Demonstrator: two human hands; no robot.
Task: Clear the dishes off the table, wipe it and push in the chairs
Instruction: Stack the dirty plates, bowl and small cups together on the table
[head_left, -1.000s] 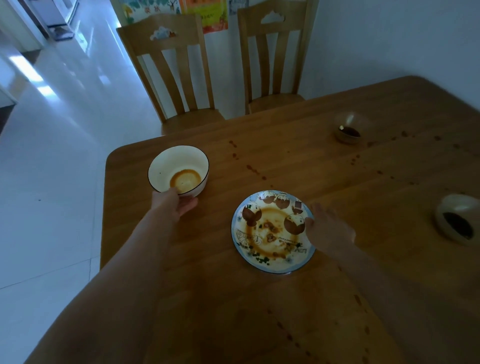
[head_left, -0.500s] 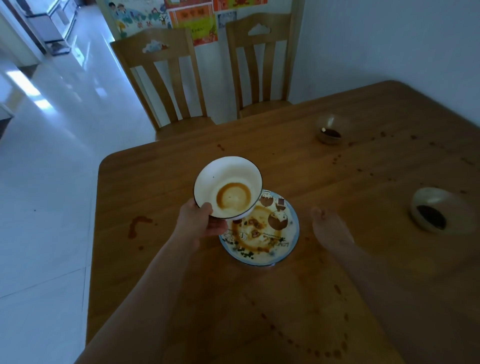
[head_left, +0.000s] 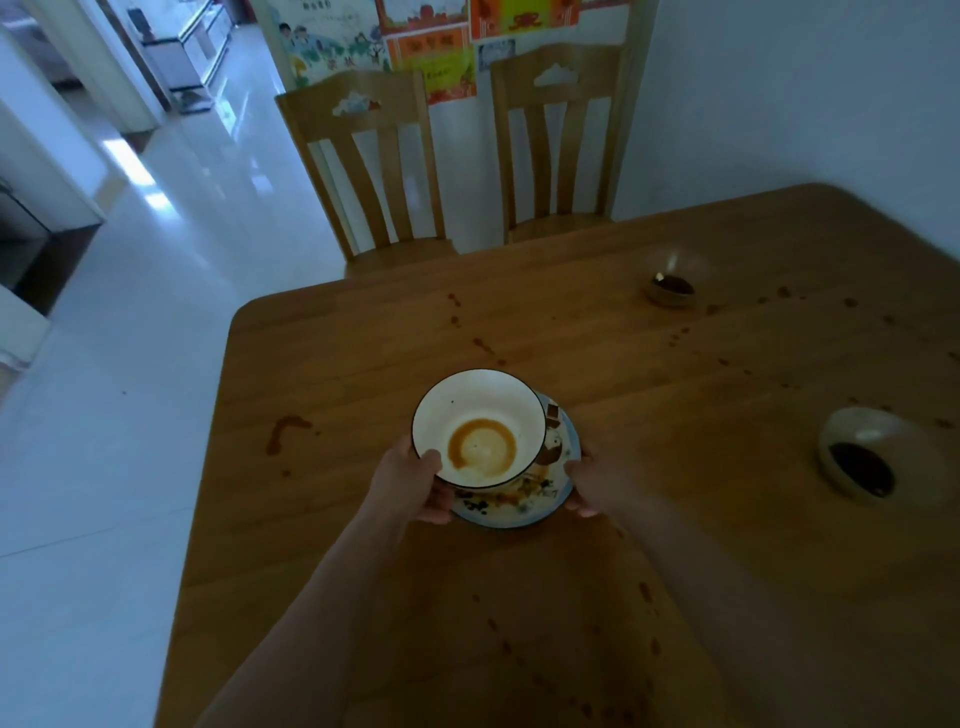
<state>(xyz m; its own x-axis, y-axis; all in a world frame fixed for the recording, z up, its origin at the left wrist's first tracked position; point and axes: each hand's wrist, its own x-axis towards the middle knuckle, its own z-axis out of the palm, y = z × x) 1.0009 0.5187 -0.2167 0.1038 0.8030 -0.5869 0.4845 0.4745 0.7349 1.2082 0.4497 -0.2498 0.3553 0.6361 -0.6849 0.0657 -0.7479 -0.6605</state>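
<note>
The white bowl (head_left: 480, 428), which a second ago sat alone near the table's left edge, now rests stacked on the patterned plate (head_left: 558, 470), a little in from the table's left edge and toward the near side. The left hand (head_left: 415, 480) curls its fingers around the bowl's near-left rim, thumb over the lip; the right hand (head_left: 597, 480), which lay flat beside the plate half a second ago, now clasps the plate's right edge. To my eye the pair is ready to be lifted off together.

The bowl is round, with no long axis, its mouth up and tipped slightly toward the person, a brown ring of dregs inside.

Two small dishes remain: one near the far edge (head_left: 672, 288), one near the right edge (head_left: 860, 460). Brown drips speckle the table (head_left: 337, 364), so wiping is still ahead, and both chairs (head_left: 374, 171) stand pulled back.
</note>
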